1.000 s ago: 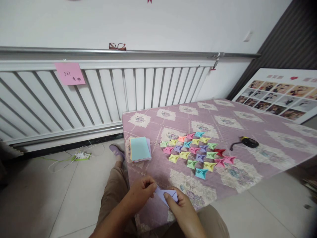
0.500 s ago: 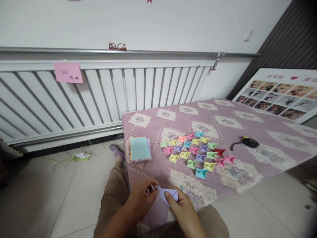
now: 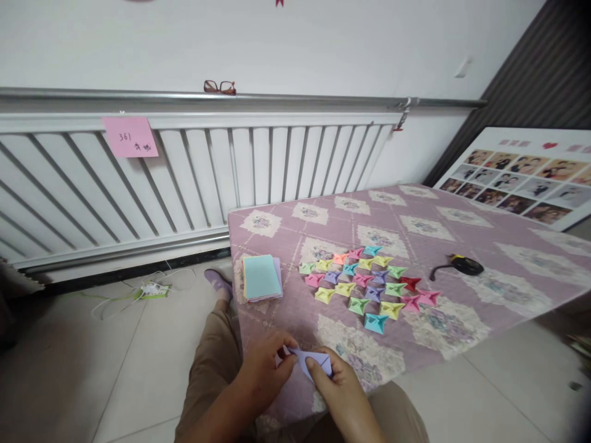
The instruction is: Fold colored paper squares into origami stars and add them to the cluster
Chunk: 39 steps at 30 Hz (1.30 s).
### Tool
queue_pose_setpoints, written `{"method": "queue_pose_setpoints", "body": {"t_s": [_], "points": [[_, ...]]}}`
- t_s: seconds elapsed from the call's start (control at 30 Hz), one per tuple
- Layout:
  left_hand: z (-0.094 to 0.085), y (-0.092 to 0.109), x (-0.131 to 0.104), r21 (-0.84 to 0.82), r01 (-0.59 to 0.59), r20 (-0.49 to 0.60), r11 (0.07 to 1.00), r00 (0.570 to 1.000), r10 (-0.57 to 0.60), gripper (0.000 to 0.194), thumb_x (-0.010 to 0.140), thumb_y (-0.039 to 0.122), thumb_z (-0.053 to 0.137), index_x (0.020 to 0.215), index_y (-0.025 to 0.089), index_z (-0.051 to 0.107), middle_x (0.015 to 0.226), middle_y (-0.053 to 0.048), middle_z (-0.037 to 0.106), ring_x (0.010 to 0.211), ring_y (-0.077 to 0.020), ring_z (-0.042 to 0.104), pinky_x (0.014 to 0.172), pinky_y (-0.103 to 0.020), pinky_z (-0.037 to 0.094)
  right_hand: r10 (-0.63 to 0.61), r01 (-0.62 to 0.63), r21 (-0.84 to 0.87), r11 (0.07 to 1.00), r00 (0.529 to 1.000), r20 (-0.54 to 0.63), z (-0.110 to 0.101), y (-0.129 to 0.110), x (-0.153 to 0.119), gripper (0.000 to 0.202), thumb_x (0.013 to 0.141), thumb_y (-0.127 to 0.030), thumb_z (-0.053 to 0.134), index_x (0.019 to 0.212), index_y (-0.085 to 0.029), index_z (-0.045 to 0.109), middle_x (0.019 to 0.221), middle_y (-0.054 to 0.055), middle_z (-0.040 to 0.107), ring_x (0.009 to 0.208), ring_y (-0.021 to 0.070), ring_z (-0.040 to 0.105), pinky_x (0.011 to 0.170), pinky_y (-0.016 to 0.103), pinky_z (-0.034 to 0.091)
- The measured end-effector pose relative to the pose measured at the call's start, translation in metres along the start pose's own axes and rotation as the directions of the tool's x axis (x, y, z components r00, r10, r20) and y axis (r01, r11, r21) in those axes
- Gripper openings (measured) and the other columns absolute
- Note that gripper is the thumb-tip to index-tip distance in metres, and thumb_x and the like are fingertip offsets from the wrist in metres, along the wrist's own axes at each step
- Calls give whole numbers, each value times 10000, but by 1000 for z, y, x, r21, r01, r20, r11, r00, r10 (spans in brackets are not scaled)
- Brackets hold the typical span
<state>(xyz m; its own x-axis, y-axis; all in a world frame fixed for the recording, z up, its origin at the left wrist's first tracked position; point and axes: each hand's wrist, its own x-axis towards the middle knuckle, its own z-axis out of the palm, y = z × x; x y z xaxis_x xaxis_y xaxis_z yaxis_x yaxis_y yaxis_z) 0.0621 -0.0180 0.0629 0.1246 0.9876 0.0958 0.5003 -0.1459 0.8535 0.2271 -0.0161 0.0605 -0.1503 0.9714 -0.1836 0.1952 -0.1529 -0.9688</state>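
Purple paper (image 3: 301, 355) sits between the two grips, one end in each, just over the near edge of the table (image 3: 295, 323). Long axis runs roughly crosswise, left grip to right grip, dipping slightly toward the right; narrow end at left, wider end at right. Right hand (image 3: 340, 387): clamped on the wider end, thumb flat on top, fingers behind and mostly hidden. Left hand (image 3: 268, 368): thumb and fingertips together on the narrow tip, looks like a light pinch; exact contact partly covered. Both hands on the paper, so neither is nearer overall; left has the tip, right the body. Paper stack (image 3: 261, 277) ahead of the left grip, apart. Folded paper pieces (image 3: 362, 280) ahead and right of both grips, not touched.
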Motion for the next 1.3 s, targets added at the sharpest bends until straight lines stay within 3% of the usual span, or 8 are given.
{"method": "queue_pose_setpoints", "body": {"t_s": [0.2,0.43,0.8,1.13,1.3], "points": [[3,-3,1,-43,-1,-18,999,1000,0,162,730,82,540,821,190,619,757,12,575,707,-134,524,659,-242,377,-2,2,-28,1000,1000,-9,-1,-1,0,268,753,-449,571,690,-189,569,586,-42,463,578,132,426,548,231,347],[5,-3,1,-97,-94,-74,991,993,87,128,754,70,521,749,186,573,758,7,568,705,-129,515,657,-236,380,5,-5,-11,1000,1000,-19,1,-2,0,270,745,-458,576,679,-196,561,576,-43,464,566,133,426,542,236,349],[2,1,-6,2,-301,-82,954,950,300,147,855,105,470,800,198,570,1002,-63,589,904,-162,569,808,-267,438,-16,15,-10,1000,999,-39,1,-2,-1,292,756,-479,567,723,-189,581,605,-33,494,590,142,449,565,244,370],[-3,-4,2,-35,-188,2,981,982,189,124,785,71,521,763,192,541,835,-24,590,782,-154,541,727,-259,414,-118,108,-185,977,992,-43,0,-6,-3,291,777,-475,542,705,-197,587,621,-25,497,617,151,463,576,236,367],[-11,3,4,-196,-202,87,960,971,222,126,763,66,519,726,182,550,850,-25,592,818,-151,546,753,-248,405,-127,116,-211,971,991,-37,-1,-5,-3,282,785,-464,538,717,-197,600,625,-22,508,617,153,475,573,236,371]]}}
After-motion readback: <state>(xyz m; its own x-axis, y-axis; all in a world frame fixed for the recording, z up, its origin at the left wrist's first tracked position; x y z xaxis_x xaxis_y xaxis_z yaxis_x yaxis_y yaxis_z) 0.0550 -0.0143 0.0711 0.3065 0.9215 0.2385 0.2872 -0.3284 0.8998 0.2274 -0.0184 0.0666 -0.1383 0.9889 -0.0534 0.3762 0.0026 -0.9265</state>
